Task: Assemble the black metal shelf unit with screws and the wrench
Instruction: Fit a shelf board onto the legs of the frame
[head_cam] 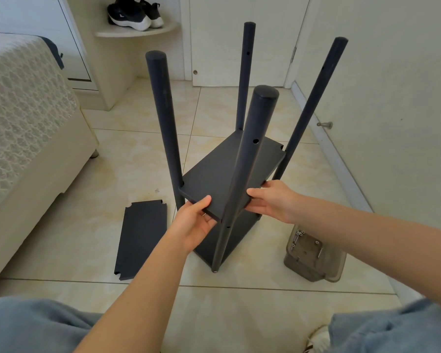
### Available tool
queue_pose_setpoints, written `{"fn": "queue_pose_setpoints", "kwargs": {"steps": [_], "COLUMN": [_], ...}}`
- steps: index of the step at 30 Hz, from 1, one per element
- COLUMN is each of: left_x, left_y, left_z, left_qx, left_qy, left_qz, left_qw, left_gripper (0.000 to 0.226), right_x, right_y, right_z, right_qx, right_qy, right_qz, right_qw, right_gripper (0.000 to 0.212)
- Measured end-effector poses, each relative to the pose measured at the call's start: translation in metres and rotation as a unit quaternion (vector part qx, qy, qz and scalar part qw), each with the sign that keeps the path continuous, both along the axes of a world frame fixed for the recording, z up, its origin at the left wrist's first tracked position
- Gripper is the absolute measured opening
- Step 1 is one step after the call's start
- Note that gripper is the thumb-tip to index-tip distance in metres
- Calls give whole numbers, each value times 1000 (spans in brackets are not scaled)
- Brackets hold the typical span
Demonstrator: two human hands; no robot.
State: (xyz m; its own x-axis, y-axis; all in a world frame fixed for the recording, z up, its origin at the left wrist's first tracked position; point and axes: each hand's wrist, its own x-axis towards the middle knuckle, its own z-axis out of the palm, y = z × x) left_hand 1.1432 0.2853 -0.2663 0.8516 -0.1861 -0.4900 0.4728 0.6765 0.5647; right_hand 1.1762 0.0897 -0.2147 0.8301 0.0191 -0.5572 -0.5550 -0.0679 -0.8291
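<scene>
The black shelf unit (229, 189) stands on the tiled floor (127, 159) in front of the seated person, four poles up and a lower shelf (242, 225) fixed near the bottom. The step in hand looks like the middle shelf panel (214, 174), which sits between the poles. The left hand (196, 220) grips its near edge, thumb on top and fingers (209, 222) curled under. The right hand (270, 200) clamps the right side the same way, just past the near pole (252, 149).

Two hands, one each side of that pole, most likely to level the panel and bring its notched corners against the poles. The screw hole (255, 141) in the near pole sits higher up.

A spare panel (140, 238) lies flat on the floor to the left, out of the way. To the right, a clear tub (298, 268) keeps the screws (299, 234) within reach. No wrench in sight.
</scene>
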Motion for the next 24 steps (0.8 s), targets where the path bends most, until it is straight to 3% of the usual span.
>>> {"fn": "queue_pose_setpoints", "kwargs": {"steps": [3, 5, 7, 11, 14, 20, 24], "left_x": [0, -1, -1, -3, -5, -6, -5], "left_y": [1, 2, 2, 0, -3, -6, -13], "left_z": [0, -1, -1, 1, 1, 2, 3], "left_qx": [-4, -7, -10, -8, -8, -14, -22], "left_qy": [-2, 0, -3, -16, -14, -14, -15], "left_qz": [0, -2, -3, -1, 9, 19, 28], "left_qw": [1000, 1000, 1000, 1000, 1000, 1000, 999], "left_gripper": [42, 42, 43, 41, 37, 39, 38], "right_x": [-8, -16, -29, -58, -66, -51, -37], "right_y": [-2, -3, 4, 29, 37, 25, 12], "right_z": [20, 36, 54, 77, 79, 75, 79], "right_qx": [-143, -330, -403, -348, -345, -329, -314], "right_qy": [-26, -72, -136, -205, -231, -244, -244], "right_qz": [68, 164, 243, 320, 303, 352, 401], "right_qw": [987, 927, 872, 857, 858, 841, 825], "right_gripper": [32, 44, 50, 51, 46, 17, 15]}}
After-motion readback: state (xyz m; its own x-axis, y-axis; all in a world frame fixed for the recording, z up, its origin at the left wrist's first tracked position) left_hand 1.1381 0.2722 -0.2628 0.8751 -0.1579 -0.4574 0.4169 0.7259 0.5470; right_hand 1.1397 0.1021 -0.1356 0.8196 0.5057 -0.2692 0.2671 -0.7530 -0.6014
